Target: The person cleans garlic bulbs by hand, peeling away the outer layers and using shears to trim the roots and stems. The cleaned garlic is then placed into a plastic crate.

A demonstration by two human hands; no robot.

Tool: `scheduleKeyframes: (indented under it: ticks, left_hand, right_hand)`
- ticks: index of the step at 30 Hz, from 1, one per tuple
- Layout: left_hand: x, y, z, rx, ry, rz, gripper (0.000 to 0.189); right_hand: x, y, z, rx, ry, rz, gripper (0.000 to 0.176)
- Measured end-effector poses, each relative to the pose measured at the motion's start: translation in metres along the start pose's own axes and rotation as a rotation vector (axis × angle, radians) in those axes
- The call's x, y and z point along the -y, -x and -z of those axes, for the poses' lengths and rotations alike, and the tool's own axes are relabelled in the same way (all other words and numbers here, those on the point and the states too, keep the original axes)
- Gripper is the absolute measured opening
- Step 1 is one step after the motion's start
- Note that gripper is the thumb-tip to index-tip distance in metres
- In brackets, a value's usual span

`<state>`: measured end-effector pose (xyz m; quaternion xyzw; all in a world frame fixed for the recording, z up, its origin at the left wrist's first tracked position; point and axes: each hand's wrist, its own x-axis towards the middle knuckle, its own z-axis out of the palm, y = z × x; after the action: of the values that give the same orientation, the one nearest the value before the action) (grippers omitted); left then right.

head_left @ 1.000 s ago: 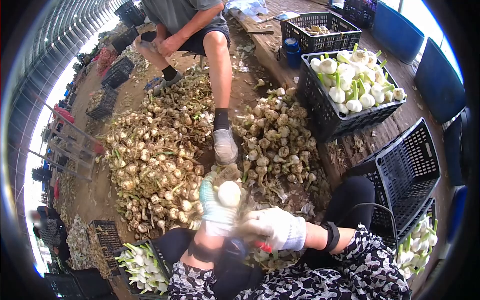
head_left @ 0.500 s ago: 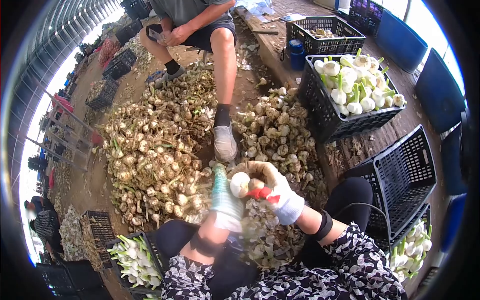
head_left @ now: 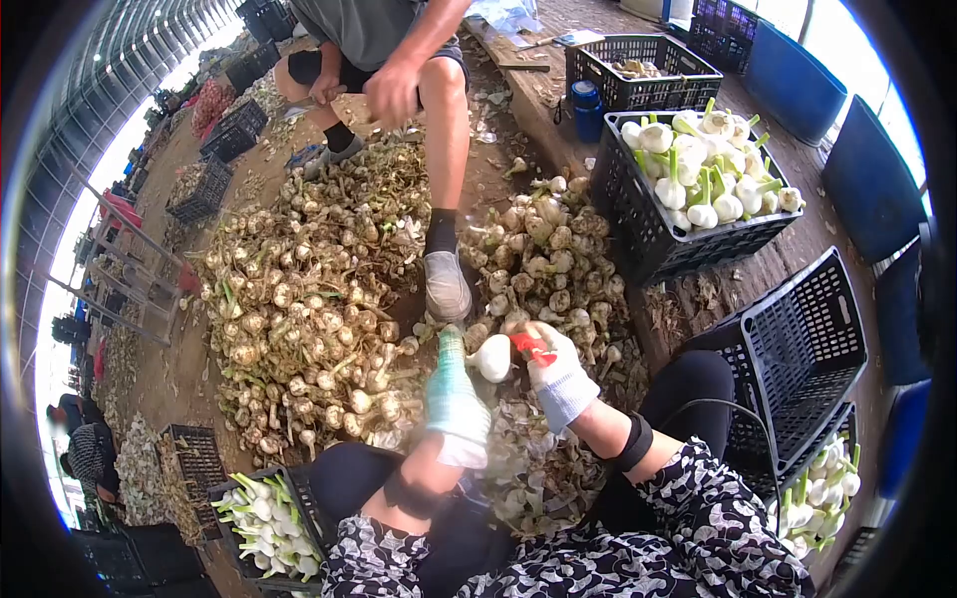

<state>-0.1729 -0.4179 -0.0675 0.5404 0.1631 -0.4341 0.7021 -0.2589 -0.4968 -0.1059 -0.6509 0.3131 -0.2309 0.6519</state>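
A white, peeled-looking garlic bulb [head_left: 491,359] sits between my two gloved hands, above the heap. My left hand [head_left: 454,389], in a green and white glove smeared by motion, is against the bulb's left side and appears closed on it, its fingertips partly hidden. Just right of the bulb, my right hand [head_left: 550,361] wears a whitish glove with red on the thumb side. Its fingers are curled, and whatever they hold is hidden. Below lie pale garlic skins [head_left: 533,463]. Unpeeled garlic bulbs [head_left: 299,329] are heaped in front.
A black crate of cleaned garlic [head_left: 648,224] stands at right, near a tilted black crate [head_left: 807,329]. Another crate of garlic [head_left: 264,523] is at lower left. A co-worker's shoe [head_left: 447,286] rests between the heaps. A blue jar [head_left: 588,110] stands by a far crate.
My right hand has shifted right and opened some distance from my left. The bulb has moved slightly right and up. The co-worker's hands have parted, one swinging right and down.
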Motion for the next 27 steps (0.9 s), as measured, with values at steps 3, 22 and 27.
scheduleKeyframes:
  ticks: [3,22,27]
  left_hand:
    - [0.005,-0.001,0.006,0.078,0.058,0.056,0.040]
    - [-0.143,0.114,0.274,-0.646,-0.455,-0.722,0.023]
    - [-0.115,0.166,0.435,-1.193,-0.479,-0.522,0.031]
  right_hand:
    - [0.004,-0.002,-0.008,-0.263,-0.055,0.217,0.019]
    - [-0.149,-0.073,0.074,-0.108,0.899,-0.621,0.034]
    - [-0.195,-0.104,0.072,-0.273,1.169,-0.685,0.053]
